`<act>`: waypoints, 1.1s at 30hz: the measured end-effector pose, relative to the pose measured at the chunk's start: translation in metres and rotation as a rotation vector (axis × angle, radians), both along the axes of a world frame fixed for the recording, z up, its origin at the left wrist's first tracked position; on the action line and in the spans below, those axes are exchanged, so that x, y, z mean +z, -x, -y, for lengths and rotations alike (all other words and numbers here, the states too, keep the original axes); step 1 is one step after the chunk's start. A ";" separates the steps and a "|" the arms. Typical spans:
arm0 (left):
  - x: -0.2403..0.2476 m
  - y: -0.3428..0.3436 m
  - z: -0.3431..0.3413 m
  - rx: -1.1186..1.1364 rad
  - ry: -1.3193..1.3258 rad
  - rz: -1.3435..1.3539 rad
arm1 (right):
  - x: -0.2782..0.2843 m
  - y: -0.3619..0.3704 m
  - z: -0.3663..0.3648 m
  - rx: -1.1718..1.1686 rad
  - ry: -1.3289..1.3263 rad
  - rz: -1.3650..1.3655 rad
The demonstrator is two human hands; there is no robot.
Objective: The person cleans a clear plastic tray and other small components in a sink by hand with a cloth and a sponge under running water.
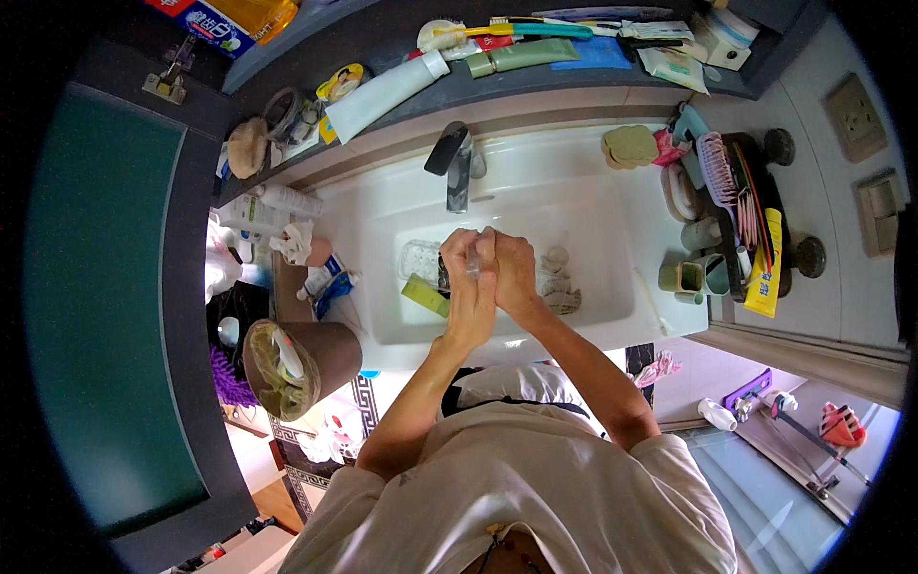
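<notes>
Two hands, the left hand (469, 298) and the right hand (514, 275), are curled and pressed together over the white sink (595, 218), near the dark faucet (458, 188); whether they enclose anything, I cannot tell. In the sink, a yellow-green block (425, 295) lies beside the left, a pale, lumpy thing (556, 279) beside the right

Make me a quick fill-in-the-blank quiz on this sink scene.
1. In the picture, the shiny metal tap appears ____ (above/below) the bare left hand and bare right hand.
2. The green rectangular object lies in the white ceramic sink, to the hands' ____.
3. The plastic tube at far right is coloured ____.
Missing words: above; left; yellow.
</notes>
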State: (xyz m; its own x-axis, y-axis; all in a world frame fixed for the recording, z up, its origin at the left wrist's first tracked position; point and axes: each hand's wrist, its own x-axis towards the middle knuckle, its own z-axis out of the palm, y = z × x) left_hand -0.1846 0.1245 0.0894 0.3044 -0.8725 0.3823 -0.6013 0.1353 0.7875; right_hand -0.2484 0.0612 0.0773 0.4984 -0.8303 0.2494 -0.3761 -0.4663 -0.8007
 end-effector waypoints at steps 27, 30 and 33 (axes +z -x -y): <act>-0.187 -0.025 -0.025 0.322 -0.944 -1.441 | -0.124 0.130 0.015 -0.188 -0.091 -0.201; -0.242 -0.036 -0.020 0.519 -0.878 -1.145 | -0.155 0.170 0.011 -0.230 -0.570 -0.074; -0.273 -0.047 -0.017 0.812 -0.732 -0.668 | -0.131 0.162 0.001 -0.228 -0.994 0.099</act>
